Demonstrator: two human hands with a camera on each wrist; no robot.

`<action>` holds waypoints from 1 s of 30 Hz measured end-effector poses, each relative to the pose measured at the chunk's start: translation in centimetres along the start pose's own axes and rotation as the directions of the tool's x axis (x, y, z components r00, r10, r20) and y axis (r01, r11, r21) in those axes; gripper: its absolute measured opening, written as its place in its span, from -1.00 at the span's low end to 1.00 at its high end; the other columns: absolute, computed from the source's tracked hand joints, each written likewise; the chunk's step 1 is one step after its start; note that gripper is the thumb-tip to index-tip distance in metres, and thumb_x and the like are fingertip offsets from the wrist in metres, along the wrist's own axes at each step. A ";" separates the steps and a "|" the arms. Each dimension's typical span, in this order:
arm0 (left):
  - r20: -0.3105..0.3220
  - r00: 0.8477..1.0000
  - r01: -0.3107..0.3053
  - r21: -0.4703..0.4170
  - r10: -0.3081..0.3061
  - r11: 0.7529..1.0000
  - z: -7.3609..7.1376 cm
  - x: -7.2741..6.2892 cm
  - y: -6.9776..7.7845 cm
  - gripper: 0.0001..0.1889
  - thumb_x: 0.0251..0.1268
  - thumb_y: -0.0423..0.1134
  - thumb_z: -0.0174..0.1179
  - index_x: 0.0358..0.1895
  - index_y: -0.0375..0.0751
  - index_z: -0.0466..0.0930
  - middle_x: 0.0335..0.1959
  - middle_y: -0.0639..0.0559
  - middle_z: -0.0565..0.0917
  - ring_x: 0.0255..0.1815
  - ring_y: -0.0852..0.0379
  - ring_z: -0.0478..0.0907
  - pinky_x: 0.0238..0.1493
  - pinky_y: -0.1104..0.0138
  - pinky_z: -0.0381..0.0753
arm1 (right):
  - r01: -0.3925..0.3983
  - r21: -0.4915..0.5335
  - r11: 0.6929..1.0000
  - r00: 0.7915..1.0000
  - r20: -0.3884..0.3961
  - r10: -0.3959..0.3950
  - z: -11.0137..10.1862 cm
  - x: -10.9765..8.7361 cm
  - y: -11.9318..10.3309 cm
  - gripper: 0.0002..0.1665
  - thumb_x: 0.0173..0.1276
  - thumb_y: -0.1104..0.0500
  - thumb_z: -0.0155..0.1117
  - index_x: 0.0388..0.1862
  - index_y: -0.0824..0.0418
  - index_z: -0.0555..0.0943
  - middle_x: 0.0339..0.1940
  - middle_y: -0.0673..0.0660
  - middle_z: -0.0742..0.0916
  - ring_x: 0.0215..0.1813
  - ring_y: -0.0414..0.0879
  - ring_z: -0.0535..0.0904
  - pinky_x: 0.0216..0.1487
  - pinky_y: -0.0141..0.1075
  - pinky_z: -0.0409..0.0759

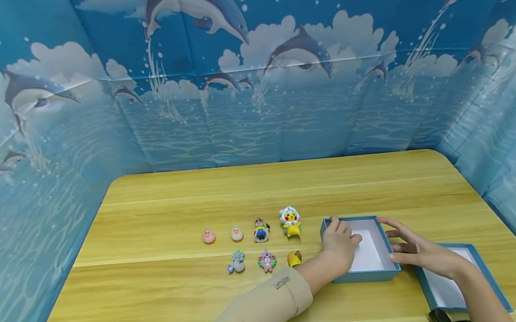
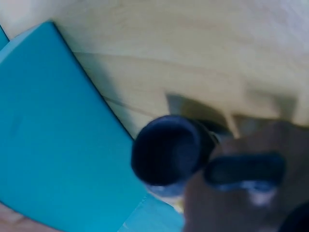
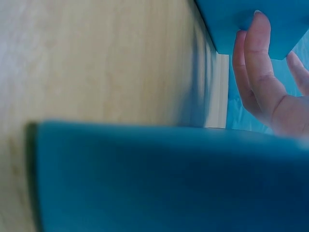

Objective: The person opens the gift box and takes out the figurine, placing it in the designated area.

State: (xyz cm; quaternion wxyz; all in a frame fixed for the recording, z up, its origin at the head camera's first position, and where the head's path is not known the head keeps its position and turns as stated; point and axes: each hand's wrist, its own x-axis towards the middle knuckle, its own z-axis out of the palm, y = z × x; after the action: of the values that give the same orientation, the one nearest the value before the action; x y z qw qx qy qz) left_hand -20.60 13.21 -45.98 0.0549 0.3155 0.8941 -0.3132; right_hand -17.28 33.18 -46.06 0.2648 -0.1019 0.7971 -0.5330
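Observation:
A blue box with a white inside (image 1: 367, 240) sits at the right of the toys. My left hand (image 1: 339, 243) grips its left wall, with the thumb over the inside. The fingers of my right hand (image 1: 416, 250) are spread along the outside of the right wall, and the fingertips touch it, as the right wrist view also shows at the blue wall (image 3: 285, 36). A yellow toy with a brown part (image 1: 293, 258) lies close by my left wrist. Dark rounded shapes (image 2: 166, 150) fill part of the left wrist view, blurred.
Left of the box stand a yellow figure in a white hood (image 1: 290, 221), a crowned figure (image 1: 260, 230), a white duck (image 1: 237, 234), a pink duck (image 1: 208, 236), a pink figure (image 1: 267, 260) and a grey-blue figure (image 1: 237, 263). A blue lid (image 1: 489, 274) lies under my right forearm.

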 end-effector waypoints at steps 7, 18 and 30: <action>0.001 1.000 -0.007 0.011 0.007 1.000 0.0 0.1 0.2 -0.65 0.40 0.09 -0.24 0.20 0.51 0.03 0.21 0.46 0.24 0.27 0.28 0.01 0.33 0.21 -0.29 | 0.010 0.028 1.000 1.000 0.022 -0.011 0.0 0.0 0.0 -0.12 0.39 0.23 0.02 0.47 -0.01 -0.26 0.36 0.44 -0.07 0.30 0.47 -0.01 0.00 -0.20 0.45; -0.025 1.000 -0.020 -0.019 0.019 1.000 0.1 0.2 0.3 -0.62 0.40 0.06 -0.20 0.24 0.45 0.04 0.23 0.45 0.25 0.29 0.29 0.03 0.35 0.21 -0.30 | 0.011 0.028 1.000 1.000 0.022 -0.011 0.1 -0.1 -0.1 -0.11 0.39 0.23 0.03 0.47 -0.02 -0.26 0.36 0.44 -0.08 0.30 0.46 -0.03 -0.01 -0.23 0.45; -0.147 0.989 -0.047 -0.157 0.024 0.986 0.4 0.0 0.0 -0.63 0.46 -0.05 -0.25 0.29 0.29 0.12 0.23 0.39 0.30 0.29 0.31 0.11 0.36 0.24 -0.19 | -0.004 0.026 1.000 1.000 0.019 0.004 0.0 0.0 0.0 -0.13 0.40 0.22 0.00 0.47 -0.01 -0.27 0.36 0.42 -0.08 0.30 0.46 0.00 0.00 -0.17 0.42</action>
State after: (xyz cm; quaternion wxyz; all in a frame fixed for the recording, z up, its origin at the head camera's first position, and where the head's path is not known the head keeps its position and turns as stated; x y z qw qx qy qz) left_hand -20.66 12.99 -46.29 0.0209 0.3479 0.9122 -0.2156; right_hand -17.31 33.15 -46.08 0.2749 -0.1020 0.7876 -0.5419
